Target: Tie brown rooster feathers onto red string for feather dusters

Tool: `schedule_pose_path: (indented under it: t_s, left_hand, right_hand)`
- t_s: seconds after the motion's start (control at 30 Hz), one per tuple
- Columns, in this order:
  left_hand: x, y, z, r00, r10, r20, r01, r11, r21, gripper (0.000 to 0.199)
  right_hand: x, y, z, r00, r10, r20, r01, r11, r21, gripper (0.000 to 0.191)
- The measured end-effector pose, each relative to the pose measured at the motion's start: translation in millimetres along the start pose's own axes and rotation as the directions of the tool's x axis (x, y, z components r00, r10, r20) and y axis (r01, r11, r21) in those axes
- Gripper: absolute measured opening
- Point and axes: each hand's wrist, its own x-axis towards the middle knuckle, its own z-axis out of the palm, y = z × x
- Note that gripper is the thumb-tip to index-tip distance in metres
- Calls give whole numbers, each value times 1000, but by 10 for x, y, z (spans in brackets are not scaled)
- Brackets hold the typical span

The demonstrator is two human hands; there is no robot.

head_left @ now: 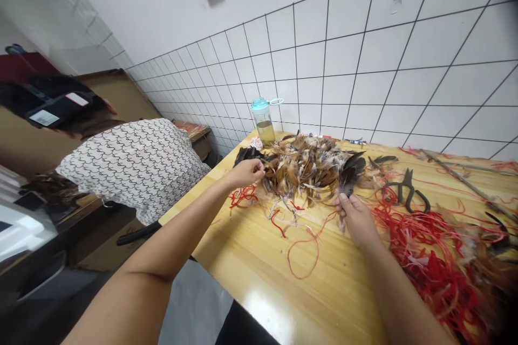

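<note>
A pile of brown and whitish feathers [309, 167] lies across the wooden table [259, 248]. My right hand [356, 215] is closed on the base of dark feathers [351, 171], which fan upward at the pile's right side. At the pile's left edge, beside black feathers [247, 155], my left hand [247, 172] has its fingers pinched together; what they hold, if anything, is too small to tell. A loop of red string [302, 256] lies near my right hand, with short red and white strands below the pile.
Black-handled pliers [406, 191] and a red string heap [433, 259] lie at the right, near a thin rod [465, 179]. A bottle [264, 123] stands by the tiled wall. A person [137, 164] sits at the left.
</note>
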Motion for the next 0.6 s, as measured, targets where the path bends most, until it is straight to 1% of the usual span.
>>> schedule_pose_path:
  t_s: [0.23,0.4,0.5,0.6]
  left_hand:
    - [-32,147,-289,999,-11,-37,3,980,-197,13]
    - [-41,306,-485,999,-25,-43,8,938,-346,20]
    - [-25,390,-563,997,-12,-71,-18,914,-405,21]
    - [23,425,-582,996,25,-84,-57,910,-410,24]
  right_hand:
    - [-2,-9,12,1000,2,1,-2,1000,8,52]
    - [1,5,12,1000,17,4,-17,1000,8,52]
    - [-2,10,10,1000,28,11,-28,1000,-3,53]
    - [-4,20,10,1000,27,11,-27,999,-23,54]
